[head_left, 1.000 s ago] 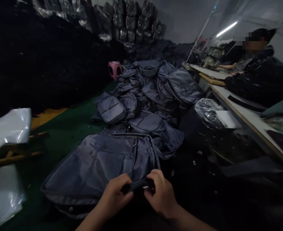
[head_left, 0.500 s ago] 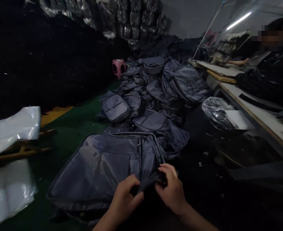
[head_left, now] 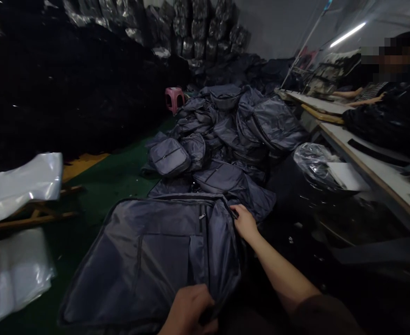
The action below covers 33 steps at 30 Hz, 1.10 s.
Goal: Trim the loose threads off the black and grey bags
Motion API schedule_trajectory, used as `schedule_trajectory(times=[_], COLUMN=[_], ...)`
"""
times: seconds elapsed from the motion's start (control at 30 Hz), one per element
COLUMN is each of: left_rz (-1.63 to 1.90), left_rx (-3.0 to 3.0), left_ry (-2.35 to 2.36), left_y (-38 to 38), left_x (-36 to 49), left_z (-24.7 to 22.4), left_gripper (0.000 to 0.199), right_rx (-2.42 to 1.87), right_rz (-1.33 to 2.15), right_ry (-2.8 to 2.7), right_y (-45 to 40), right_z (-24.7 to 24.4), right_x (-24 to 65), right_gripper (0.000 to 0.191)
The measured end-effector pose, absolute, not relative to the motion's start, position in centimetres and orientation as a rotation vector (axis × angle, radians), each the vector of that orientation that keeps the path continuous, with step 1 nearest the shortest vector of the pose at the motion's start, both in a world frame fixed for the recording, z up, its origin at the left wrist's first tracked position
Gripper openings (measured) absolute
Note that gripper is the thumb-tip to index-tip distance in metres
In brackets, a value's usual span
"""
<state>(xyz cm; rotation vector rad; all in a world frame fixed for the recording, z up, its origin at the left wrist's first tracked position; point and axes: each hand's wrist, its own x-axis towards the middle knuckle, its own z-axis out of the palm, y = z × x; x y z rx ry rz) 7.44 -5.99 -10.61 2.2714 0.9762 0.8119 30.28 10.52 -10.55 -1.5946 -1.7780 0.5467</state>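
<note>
Navy zippered bag: lies spread in front of me, its zip pull towards the right side.
Right hand: my fingers pinch the bag's right edge near its far corner.
Left hand: curled at the near edge; its fingertips are hidden, so I cannot tell whether it has cloth.
Side panel: slick-looking and creased; a thin pinch could slip, an uneven pull could bunch it.
Bag heap: just beyond; dragging mine across might snag it.
</note>
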Motion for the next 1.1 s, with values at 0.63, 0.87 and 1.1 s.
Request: schedule_trajectory(times=[0.63, 0.87, 1.1], left_rz=[0.762, 0.732, 0.678], left_rx=[1.786, 2.102, 2.433], left_ry=[1.401, 1.476, 1.42], left_y=[4.6, 1.4, -1.1], left_x=[11.4, 10.5, 9.6], left_z=[0.2, 1.7, 4.2], left_gripper=[0.044, 0.036, 0.021], right_rx=[-1.18, -1.068, -0.972], right_rz=[0.569, 0.51, 0.405], right_ry=[-1.624, -1.967, -1.976], right_y=[3.4, 1.0, 2.7], right_z=[-3.5, -2.8, 0.4], right_x=[26.9, 28.2, 26.0], right_gripper=[0.016, 0.03, 0.012])
